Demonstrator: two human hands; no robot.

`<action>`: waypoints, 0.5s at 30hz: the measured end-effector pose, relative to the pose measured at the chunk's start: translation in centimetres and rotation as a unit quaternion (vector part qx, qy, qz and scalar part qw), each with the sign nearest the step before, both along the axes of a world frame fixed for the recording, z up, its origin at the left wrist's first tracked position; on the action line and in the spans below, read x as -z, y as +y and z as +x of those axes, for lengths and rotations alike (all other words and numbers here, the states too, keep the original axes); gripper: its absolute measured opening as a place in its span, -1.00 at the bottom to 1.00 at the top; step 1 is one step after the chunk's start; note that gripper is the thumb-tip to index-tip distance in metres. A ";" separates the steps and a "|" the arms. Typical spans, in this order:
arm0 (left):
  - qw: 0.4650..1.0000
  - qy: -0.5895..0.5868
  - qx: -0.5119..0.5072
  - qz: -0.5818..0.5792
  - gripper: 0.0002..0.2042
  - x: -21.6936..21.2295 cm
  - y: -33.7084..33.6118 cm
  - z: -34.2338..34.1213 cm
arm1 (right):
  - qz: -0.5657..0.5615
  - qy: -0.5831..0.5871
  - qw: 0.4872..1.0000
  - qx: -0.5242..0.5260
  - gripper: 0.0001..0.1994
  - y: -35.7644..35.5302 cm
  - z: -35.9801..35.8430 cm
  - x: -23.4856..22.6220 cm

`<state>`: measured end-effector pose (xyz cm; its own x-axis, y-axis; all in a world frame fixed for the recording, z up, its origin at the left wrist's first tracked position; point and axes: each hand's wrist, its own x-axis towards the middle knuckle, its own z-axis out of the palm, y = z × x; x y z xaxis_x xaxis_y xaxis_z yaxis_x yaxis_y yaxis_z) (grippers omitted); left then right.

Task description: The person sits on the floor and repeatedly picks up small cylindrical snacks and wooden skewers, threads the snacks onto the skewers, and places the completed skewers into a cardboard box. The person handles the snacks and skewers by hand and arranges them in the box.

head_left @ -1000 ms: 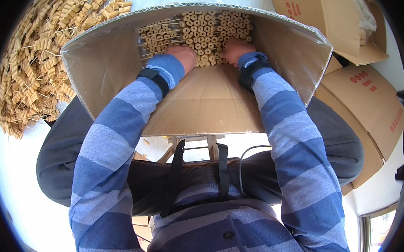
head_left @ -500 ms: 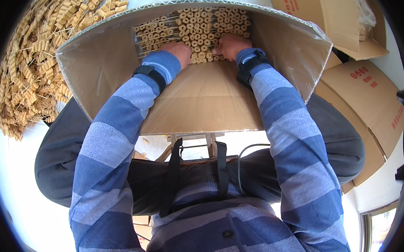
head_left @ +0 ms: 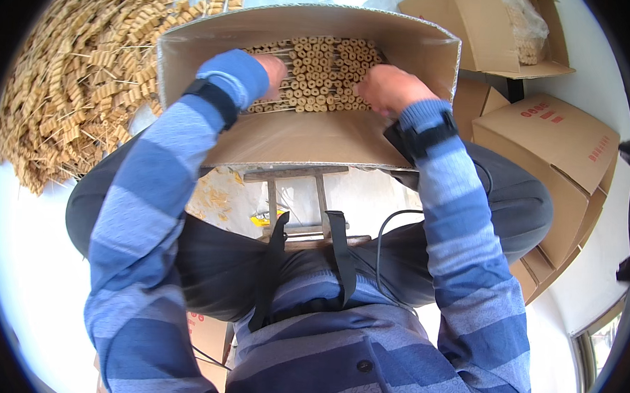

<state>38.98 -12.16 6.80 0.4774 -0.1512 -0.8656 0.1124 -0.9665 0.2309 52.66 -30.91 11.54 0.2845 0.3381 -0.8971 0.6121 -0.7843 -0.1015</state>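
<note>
An open cardboard box (head_left: 289, 143) stands in front of me, tilted so its inside shows. Packed in rows inside are skewered brown spiral rolls (head_left: 313, 77), their round hollow ends facing up, with thin sticks between them at the left. My left hand (head_left: 272, 74) is inside the box at the left side of the rolls; its fingers are mostly hidden and blurred. At the right side of the rolls, my right hand (head_left: 392, 87) has its fingers curled together, and whatever they hold is hidden.
A big heap of loose skewered rolls (head_left: 67, 87) spreads to the left. More cardboard boxes (head_left: 550, 133) stand on the right, one open box (head_left: 470, 35) with a plastic bag (head_left: 529, 30) in it. A wooden stool frame (head_left: 318, 193) shows below the box.
The box sits lower and appears narrower in view, showing more floor and stool. My left hand has shifted left on the rolls; my right hand has moved right, toward the box's side.
</note>
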 end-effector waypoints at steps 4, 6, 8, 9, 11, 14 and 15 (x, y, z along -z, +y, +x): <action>0.975 -0.182 -0.119 -0.045 -0.78 -11.0 3.8 -2.7 | 0.156 0.063 0.985 -0.045 -0.49 -3.9 -2.5 -6.3; 0.938 -0.249 -0.228 -0.074 -0.77 -16.8 5.3 -5.1 | 0.243 0.113 0.963 -0.036 -0.47 -6.0 -4.9 -8.0; 0.894 -0.326 -0.298 -0.078 -0.76 -22.3 7.1 -8.0 | 0.309 -0.040 0.940 -0.135 -0.57 -7.7 -8.0 -8.3; 0.865 -0.409 -0.286 -0.045 -0.75 -24.4 7.7 -10.0 | 0.347 -0.079 0.919 -0.170 -0.63 -8.0 -9.1 -7.9; 0.797 -0.478 -0.367 -0.027 -0.70 -27.7 9.0 -15.1 | 0.370 -0.125 0.897 -0.207 -0.73 -8.1 -10.1 -6.8; 0.735 -0.453 -0.501 0.058 -0.69 -27.3 9.9 -24.1 | 0.328 -0.142 0.909 -0.213 -0.82 -8.0 -10.8 -5.5; 0.713 -0.436 -0.544 0.076 -0.72 -25.9 9.4 -27.5 | 0.308 -0.148 0.916 -0.210 -0.84 -8.0 -10.7 -5.3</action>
